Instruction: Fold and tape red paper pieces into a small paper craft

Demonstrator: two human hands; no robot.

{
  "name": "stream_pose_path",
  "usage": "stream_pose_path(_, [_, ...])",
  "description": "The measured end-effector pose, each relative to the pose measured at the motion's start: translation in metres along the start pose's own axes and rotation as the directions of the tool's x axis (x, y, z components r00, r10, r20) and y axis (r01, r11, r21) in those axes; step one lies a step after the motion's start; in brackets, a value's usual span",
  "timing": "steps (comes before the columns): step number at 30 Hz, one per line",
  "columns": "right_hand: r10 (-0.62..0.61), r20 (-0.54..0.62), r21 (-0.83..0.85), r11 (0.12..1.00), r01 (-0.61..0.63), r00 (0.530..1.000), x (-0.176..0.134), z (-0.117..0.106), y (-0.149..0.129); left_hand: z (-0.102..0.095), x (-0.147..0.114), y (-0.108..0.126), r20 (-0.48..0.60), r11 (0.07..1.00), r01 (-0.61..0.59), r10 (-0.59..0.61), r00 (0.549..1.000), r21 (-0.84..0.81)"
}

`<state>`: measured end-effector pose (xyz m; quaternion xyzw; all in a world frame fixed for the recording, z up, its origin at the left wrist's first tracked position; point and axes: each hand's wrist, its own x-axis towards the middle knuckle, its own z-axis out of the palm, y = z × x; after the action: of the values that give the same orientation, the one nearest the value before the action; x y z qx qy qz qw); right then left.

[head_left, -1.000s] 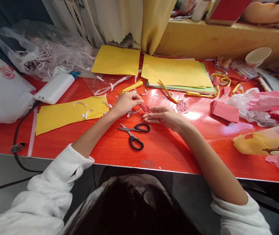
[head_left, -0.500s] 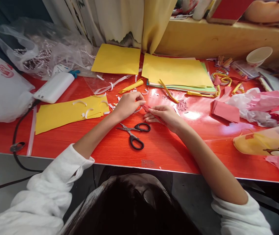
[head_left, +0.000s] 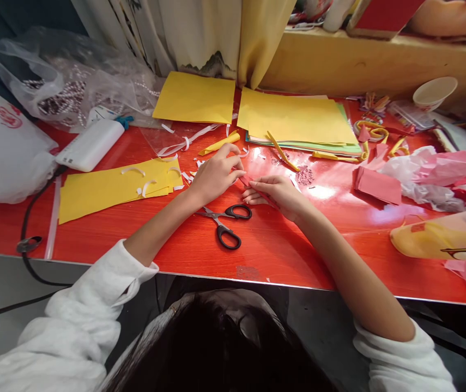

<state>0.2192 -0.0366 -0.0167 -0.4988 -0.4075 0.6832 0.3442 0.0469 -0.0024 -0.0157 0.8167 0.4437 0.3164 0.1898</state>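
Over the middle of the red tabletop [head_left: 298, 256], the right hand [head_left: 279, 196] pinches a small piece of red paper [head_left: 246, 180] in its fingers. The left hand [head_left: 216, 173] is at the paper's other end, thumb and forefinger parted; whether they touch it is hard to tell. Scissors [head_left: 217, 216] lie, handles spread, between the hands and the near edge. Yellow strips [head_left: 94, 191] lie toward the left end, yellow sheets [head_left: 294, 117] by the far edge, and a red pile [head_left: 379, 185] toward the right end.
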Motion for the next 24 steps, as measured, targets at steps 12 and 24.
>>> stream_pose_path(12, [0.007,0.016,0.054,0.999,-0.008,1.0,-0.001,-0.005,-0.004,-0.006,0.012,-0.016,0.079,0.826,0.381,-0.384,0.92,-0.415])
stream_pose_path(24, [0.003,0.046,0.033,0.999,-0.004,0.999,-0.001,-0.002,-0.004,-0.005,0.011,-0.009,0.096,0.801,0.344,-0.343,0.935,-0.49])
